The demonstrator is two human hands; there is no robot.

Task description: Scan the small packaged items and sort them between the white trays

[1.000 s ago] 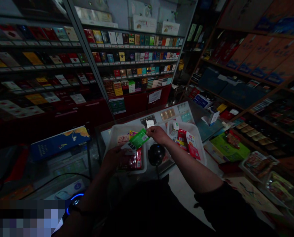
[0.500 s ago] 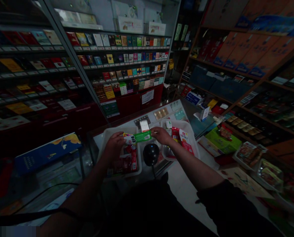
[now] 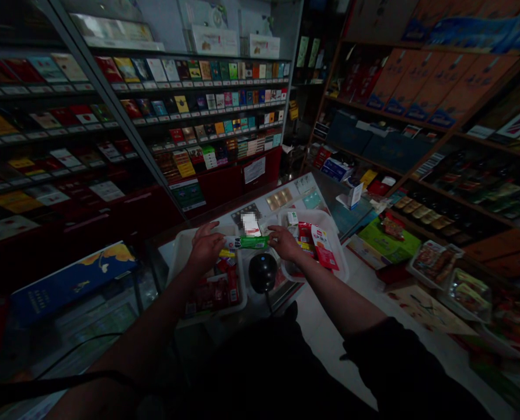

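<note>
A narrow green-and-white snack packet [image 3: 252,242] is stretched level between my two hands, above the gap between two white plastic bins. My left hand [image 3: 206,249] pinches its white end, over the left bin [image 3: 243,291]. The green end is pinched by the fingers of my right hand [image 3: 283,241], at the near-left edge of the right bin [image 3: 341,256]. Red packets [image 3: 218,289] lie in the left bin. In the right bin are red and white packets [image 3: 323,245] and a small white-and-green box [image 3: 292,219]. Below the packet stands a black rounded scanner [image 3: 262,273] with a cable.
Cigarette packs [image 3: 216,102] fill the shelves ahead. On the left counter lies a long blue box [image 3: 74,280]. Orange boxes [image 3: 417,87] stand on the right shelving, with clear food tubs [image 3: 432,263] lower down. A glass counter [image 3: 281,198] supports the bins.
The packet has turned flatter, showing a narrower green face, and moved slightly closer to the scanner's top. Some left fingers have lifted away from it. The whole view has shifted a little.
</note>
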